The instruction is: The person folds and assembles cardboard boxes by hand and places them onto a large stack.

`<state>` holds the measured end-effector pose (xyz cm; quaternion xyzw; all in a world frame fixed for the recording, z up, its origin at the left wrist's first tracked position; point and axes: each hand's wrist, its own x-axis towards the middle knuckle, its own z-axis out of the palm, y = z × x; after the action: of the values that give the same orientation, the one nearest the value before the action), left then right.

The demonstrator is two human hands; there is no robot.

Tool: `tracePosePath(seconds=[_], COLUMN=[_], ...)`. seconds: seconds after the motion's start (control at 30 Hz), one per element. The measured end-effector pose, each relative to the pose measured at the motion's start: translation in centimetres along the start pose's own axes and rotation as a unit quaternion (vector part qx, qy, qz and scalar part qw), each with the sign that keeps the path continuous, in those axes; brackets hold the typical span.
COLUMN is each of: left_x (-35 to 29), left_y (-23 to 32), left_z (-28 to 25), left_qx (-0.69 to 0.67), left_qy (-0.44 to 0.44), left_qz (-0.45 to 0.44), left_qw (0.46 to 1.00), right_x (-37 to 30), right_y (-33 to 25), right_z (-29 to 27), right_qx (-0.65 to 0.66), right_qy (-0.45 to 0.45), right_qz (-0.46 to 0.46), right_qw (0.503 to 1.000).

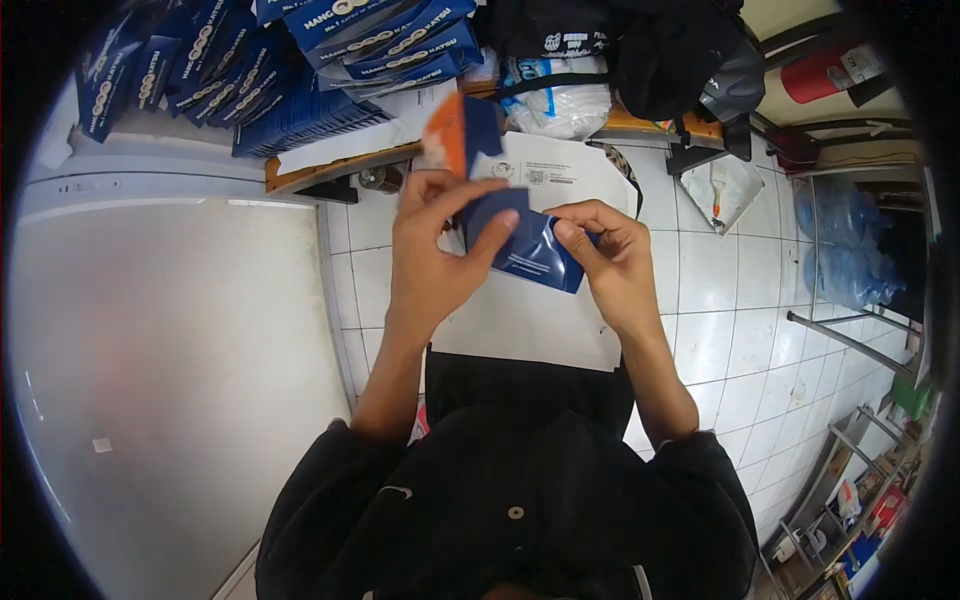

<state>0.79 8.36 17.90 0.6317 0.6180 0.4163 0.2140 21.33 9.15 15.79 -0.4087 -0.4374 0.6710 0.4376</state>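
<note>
A dark blue printed card package [540,258], glossy at its lower right end, is held up in front of me by both hands. Its blue and orange upper flap [446,138] stands out toward the far side, slightly blurred. My left hand [445,230] grips the left part, thumb on the near face and fingers behind. My right hand [608,250] pinches the right end between thumb and fingers. Under the package, a large white printed sheet [530,325] lies over my lap.
Stacks of similar blue packages [385,45] fill the far left shelf. Plastic-wrapped goods [560,100] and black bags [665,50] sit beside them. A white cabinet top [170,380] lies left. At right are a dustpan with a brush [720,190], blue water jugs [848,255] and metal racks [860,340].
</note>
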Motion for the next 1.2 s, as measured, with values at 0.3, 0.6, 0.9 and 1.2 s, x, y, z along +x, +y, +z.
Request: tracePosePath(seconds=[0.3, 0.6, 0.9, 1.2], left_x=[-1.1, -2.2, -3.8, -1.2], left_y=[-0.5, 1.0, 2.3, 0.3], left_z=[-2.3, -5.8, -11.6, -16.9], left_qx=[-0.092, -0.105, 0.085, 0.007], left_qy=[-0.100, -0.146, 0.049, 0.279], left_qz=[0.002, 0.040, 0.167, 0.294], left_qw=[0.991, 0.983, 0.981, 0.914], right_x=[-0.8, -0.2, -0.1, 4.8], right_y=[-0.3, -2.8, -10.9, -16.6], right_z=[0.2, 3.6, 6.2, 10.3], right_qx=[-0.154, -0.085, -0.396, -0.126], right_qy=[-0.019, -0.034, -0.023, -0.194], right_qz=[-0.039, -0.068, -0.357, -0.435], right_qw=[0.987, 0.993, 0.845, 0.870])
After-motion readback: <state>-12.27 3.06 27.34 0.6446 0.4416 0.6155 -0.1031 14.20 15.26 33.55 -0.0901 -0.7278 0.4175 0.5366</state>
